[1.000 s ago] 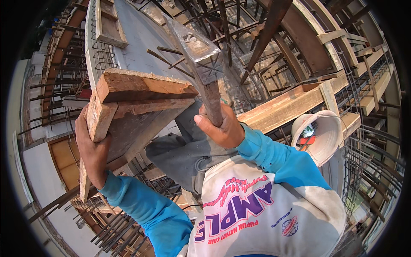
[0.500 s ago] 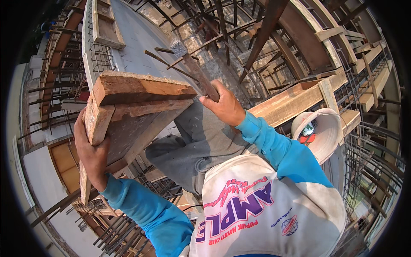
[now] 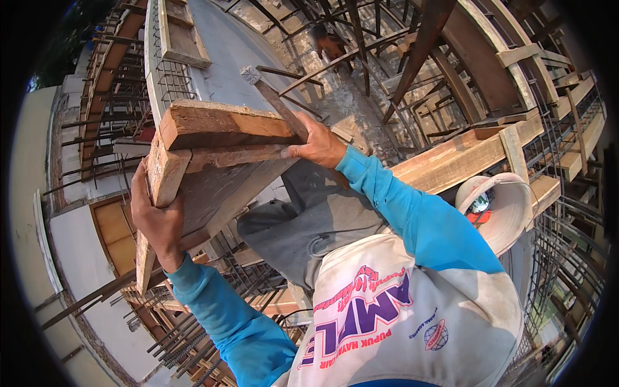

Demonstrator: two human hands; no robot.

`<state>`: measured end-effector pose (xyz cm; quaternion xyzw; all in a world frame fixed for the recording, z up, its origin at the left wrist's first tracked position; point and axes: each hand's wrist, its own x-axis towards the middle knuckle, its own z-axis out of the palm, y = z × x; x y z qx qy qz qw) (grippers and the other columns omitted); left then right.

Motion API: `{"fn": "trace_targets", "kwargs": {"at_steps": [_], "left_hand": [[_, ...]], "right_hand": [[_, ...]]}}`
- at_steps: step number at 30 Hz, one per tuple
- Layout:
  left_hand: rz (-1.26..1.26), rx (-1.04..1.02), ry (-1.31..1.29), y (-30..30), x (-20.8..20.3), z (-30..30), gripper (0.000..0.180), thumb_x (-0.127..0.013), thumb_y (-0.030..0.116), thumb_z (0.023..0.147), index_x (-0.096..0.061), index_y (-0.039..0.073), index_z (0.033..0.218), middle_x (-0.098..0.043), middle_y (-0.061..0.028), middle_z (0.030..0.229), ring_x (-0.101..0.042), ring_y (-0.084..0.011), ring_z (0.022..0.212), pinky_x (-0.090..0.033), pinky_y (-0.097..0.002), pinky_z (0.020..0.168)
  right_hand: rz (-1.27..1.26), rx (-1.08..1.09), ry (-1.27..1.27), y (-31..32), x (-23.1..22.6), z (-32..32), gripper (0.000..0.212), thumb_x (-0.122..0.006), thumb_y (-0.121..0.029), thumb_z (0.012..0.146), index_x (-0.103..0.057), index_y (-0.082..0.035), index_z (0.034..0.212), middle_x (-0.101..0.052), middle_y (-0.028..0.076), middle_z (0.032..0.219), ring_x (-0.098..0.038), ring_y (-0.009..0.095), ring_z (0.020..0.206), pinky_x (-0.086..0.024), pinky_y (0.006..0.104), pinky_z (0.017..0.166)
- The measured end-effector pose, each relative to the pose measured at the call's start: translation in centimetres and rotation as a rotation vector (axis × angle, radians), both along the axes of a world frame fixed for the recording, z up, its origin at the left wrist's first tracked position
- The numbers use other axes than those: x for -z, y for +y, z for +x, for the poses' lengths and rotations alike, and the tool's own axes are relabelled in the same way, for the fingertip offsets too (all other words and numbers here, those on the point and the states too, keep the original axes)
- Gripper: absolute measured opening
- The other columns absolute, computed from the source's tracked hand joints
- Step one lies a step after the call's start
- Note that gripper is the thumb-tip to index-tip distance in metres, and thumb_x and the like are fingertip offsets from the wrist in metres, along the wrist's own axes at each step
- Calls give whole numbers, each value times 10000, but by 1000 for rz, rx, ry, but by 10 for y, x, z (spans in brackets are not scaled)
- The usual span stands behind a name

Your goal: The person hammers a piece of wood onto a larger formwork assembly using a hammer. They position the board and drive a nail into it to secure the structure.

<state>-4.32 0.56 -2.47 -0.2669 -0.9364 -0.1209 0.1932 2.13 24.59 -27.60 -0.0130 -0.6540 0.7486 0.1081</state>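
In front of me stands a timber-framed wooden panel (image 3: 225, 187), tilted, with a thick rough batten (image 3: 225, 126) along its upper edge. My left hand (image 3: 157, 219) is closed round the panel's left end piece, thumb on the near side. My right hand (image 3: 316, 143) is closed on a long brown bar (image 3: 278, 103) with a pale, square, patterned end (image 3: 250, 74). The bar crosses the batten's right end, and the right thumb lies against the panel's right corner. Some fingers of this hand are hidden behind the bar and timber. My grey-trousered leg (image 3: 303, 219) is bent beneath the panel.
To the right, a long timber form (image 3: 464, 158) runs past a pale bucket-like vessel (image 3: 493, 213) with red and green inside. Steel bars (image 3: 561, 232) stand at the far right; more (image 3: 187, 342) lie lower left. Another person (image 3: 329, 45) is far below among props.
My right hand has moved left with the bar, up against the panel's right corner. The left hand keeps its hold. The whole view has shifted slightly.
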Motion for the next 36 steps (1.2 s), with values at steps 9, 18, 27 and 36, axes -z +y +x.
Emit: {"fn": "trace_targets", "kwargs": {"at_steps": [9, 18, 27, 36], "left_hand": [[18, 14, -14, 11, -6, -4, 613, -686, -34, 698, -606, 53, 1300, -692, -155, 1196, -676, -312, 1114, -510, -378, 963], [71, 25, -4, 33, -26, 7, 614, -719, 11, 668, -613, 58, 1271, -700, -150, 1153, -691, -329, 1063, -523, -385, 931], [-76, 92, -16, 53, -16, 12, 740, -763, 118, 619, -558, 87, 1329, -641, -123, 1160, -630, -344, 1063, -468, -431, 877], [-50, 154, -356, 51, -33, 7, 838, -793, 591, 745, -510, 33, 1303, -643, -203, 1102, -654, -354, 1019, -516, -446, 852]], "right_hand": [[-296, -79, 254, 22, -34, -32, 624, -863, -384, 786, -610, -8, 1216, -645, 128, 1220, -605, 220, 1068, -476, 367, 994], [-182, -150, 49, 56, -85, -23, 658, -898, -267, 745, -609, 2, 1272, -650, 123, 1188, -599, 219, 1126, -470, 352, 988], [312, 349, -275, 69, -51, 50, 365, -704, -301, 945, -593, -43, 1179, -681, 156, 1007, -648, 261, 950, -507, 410, 858], [-56, 221, -185, 17, -47, 143, 519, -638, -403, 963, -574, 50, 1206, -676, 177, 988, -636, 266, 974, -489, 399, 864]]}}
